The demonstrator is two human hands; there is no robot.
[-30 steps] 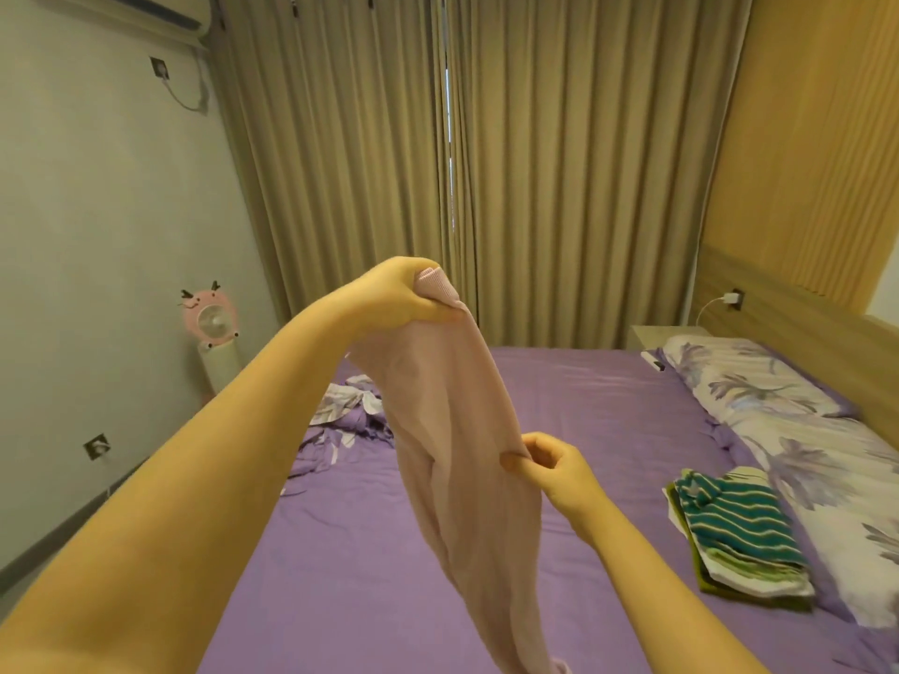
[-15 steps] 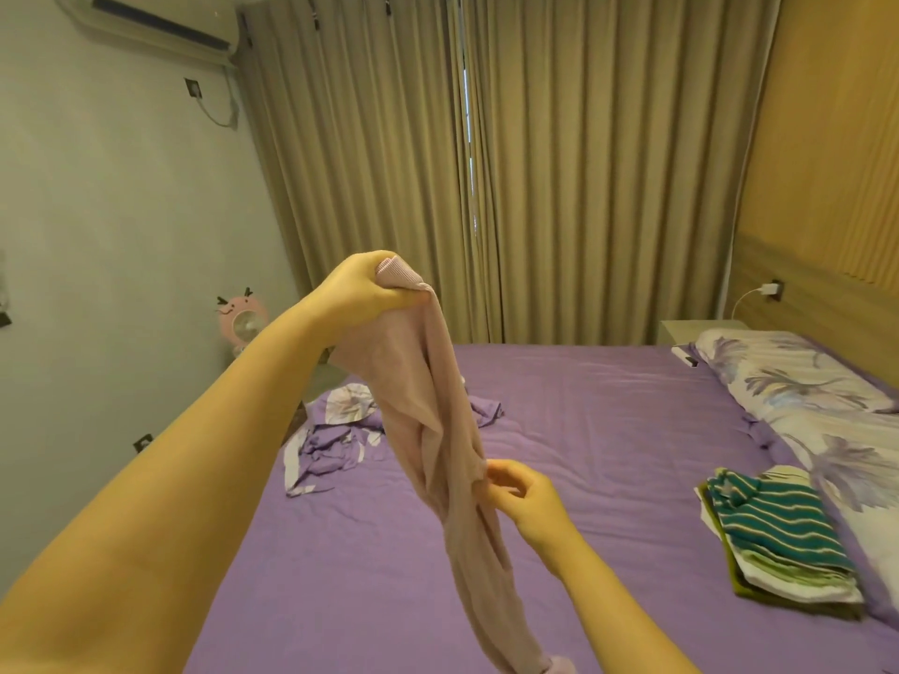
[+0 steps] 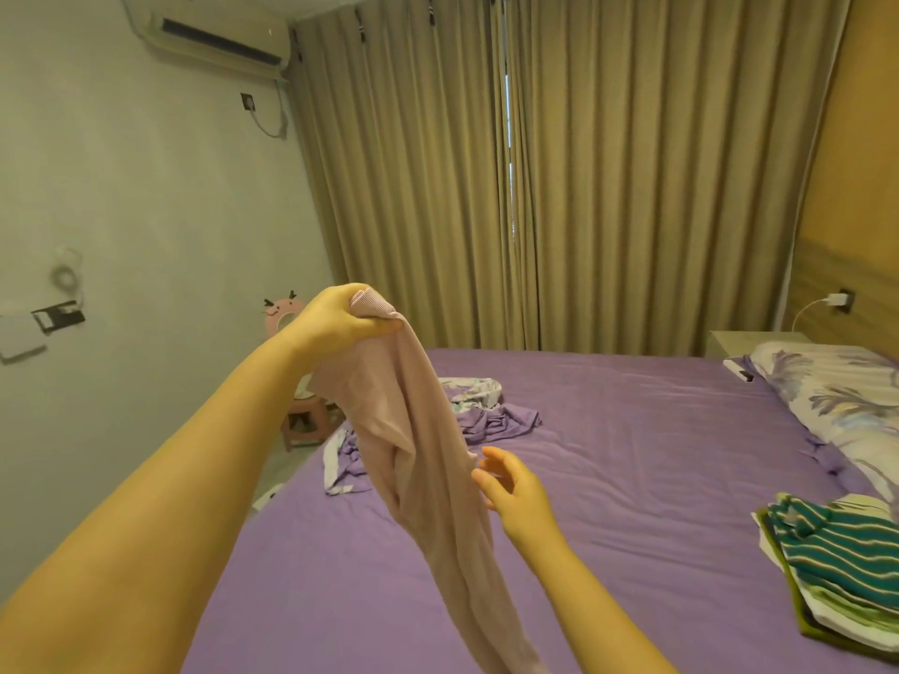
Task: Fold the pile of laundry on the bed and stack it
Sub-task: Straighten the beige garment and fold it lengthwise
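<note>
Two hands are up over the purple bed (image 3: 632,430). Left hand (image 3: 335,321) pinches the top of the pink cloth (image 3: 428,459), which hangs down. Right hand (image 3: 511,484), at 3 o'clock just beside the cloth, has its fingers (image 3: 489,457) spread and holds nothing.

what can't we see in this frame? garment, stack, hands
- Pink garment, head view: lower end cut off by bottom edge; type unclear.
- Left hand grip: fingertips buried in the fabric.
- Folded stack: right side cut by frame edge; item count unclear.
- Right hand: open beside the garment; contact unclear.
</note>
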